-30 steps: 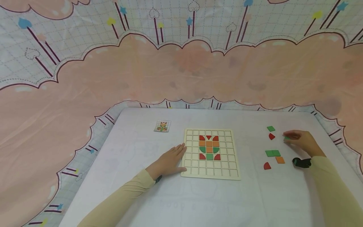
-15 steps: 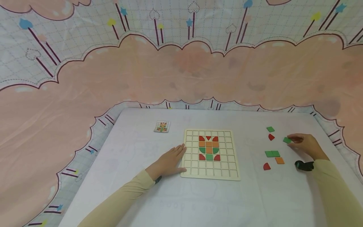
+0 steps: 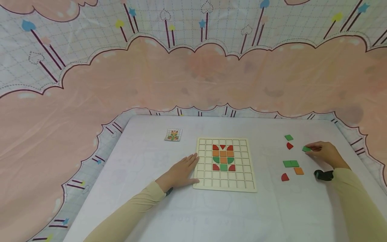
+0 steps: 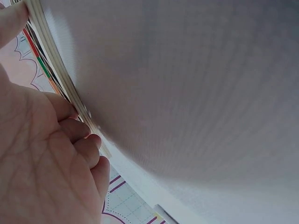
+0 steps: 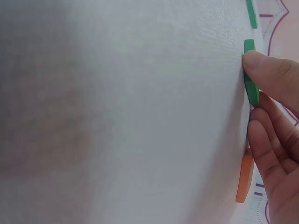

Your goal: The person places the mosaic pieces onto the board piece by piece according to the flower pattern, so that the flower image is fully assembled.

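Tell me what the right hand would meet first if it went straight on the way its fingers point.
Probably the upper loose red piece, left of the green piece that the right hand pinches; the hand's height is unclear, so it might pass above.

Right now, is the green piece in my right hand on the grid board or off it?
Off: your right hand pinches the green piece near the loose orange square, to the right of the grid board.

"What lies beyond the white tabletop [image 3: 260, 215]?"
"A peach, scallop-edged patterned backdrop [image 3: 181, 84], creased at left."
"And farthest?"
"A pale grid [image 3: 90, 30], printed with blue stars [image 3: 202, 23] and dark sticks [image 3: 167, 33]."
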The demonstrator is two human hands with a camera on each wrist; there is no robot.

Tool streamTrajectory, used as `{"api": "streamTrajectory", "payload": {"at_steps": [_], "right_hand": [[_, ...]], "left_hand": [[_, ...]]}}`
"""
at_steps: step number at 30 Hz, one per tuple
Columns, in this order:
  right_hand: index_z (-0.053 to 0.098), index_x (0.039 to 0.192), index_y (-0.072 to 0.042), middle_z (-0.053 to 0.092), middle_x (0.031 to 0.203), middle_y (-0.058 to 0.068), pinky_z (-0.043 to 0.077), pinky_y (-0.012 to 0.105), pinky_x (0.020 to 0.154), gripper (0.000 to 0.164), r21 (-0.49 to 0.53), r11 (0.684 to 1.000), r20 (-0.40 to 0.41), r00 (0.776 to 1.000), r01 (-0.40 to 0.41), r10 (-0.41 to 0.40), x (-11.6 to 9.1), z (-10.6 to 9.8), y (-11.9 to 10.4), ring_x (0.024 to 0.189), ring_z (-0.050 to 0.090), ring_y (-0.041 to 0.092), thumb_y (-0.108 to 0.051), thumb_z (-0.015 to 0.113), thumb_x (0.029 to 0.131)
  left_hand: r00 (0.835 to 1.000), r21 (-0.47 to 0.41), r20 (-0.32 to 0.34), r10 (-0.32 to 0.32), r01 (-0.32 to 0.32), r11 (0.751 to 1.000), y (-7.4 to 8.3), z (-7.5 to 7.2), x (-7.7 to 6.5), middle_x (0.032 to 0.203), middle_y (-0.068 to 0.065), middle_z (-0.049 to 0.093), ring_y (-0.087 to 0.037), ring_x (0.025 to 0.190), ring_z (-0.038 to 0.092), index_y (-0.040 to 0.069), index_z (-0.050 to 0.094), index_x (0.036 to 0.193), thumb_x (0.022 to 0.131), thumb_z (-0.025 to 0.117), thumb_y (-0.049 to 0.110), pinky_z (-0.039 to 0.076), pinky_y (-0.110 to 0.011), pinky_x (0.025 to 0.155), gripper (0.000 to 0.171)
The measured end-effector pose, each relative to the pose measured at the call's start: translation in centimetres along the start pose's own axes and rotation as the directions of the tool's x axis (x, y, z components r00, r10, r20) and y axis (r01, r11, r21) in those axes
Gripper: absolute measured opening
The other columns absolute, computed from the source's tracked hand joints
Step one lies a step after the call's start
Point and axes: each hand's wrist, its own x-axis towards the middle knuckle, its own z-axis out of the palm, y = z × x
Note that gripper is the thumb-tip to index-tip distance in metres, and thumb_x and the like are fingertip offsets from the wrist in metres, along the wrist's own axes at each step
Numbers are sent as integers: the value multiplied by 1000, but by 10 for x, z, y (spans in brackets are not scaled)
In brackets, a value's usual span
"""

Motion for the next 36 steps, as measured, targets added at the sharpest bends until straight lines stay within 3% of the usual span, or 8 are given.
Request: {"api": "streamTrajectory", "payload": {"at_steps": [4,10,20,26,31,36], "right_hand": [[58,117,10,58,107,29,48,31,71,48,5,1000,9,1000,1,-1,0,0,0,92,54,35,-23,69,84],[56,120,9,56,114,32,51,50,82,47,13,1000,20,1000,10,-10,-1,0,-2,99,53,41,-21,67,85],[57,121,9,55,119,34,51,54,87,43,26,994,-27,994,106,-105,-2,3,-35,105,53,47,-14,66,86],[60,117,7,59,115,31,54,49,82,38,35,983,-56,982,183,-181,-1,6,-62,101,58,45,-12,68,85],[65,110,6,63,109,28,57,37,76,32,35,954,-94,952,297,-292,-3,9,-87,93,63,38,-6,71,81],[65,109,5,64,107,25,56,41,78,32,54,933,-74,933,355,-351,-4,17,-109,91,63,36,-3,71,79]], "left_hand": [[1000,2,-3,4,-4,1000,0,0,0,159,-12,14,-24,147,15,3,17,150,90,45,61,21,-38,119,87],[1000,2,-2,4,-4,1000,1,1,0,158,-13,14,-24,147,15,3,17,150,90,45,61,21,-38,119,88],[1000,-6,3,-6,6,1000,2,2,2,159,-12,13,-24,147,14,4,16,150,90,46,61,21,-38,119,89],[1000,-13,2,-1,1,1000,2,1,0,158,-12,14,-24,147,15,3,17,150,90,46,61,21,-38,119,88],[1000,-15,-1,0,0,1000,0,2,1,159,-12,13,-24,147,14,4,16,150,90,45,61,21,-38,119,89],[1000,-9,-1,3,-3,1000,-1,2,2,159,-12,12,-24,147,14,4,16,150,90,44,62,20,-38,120,89]]}}
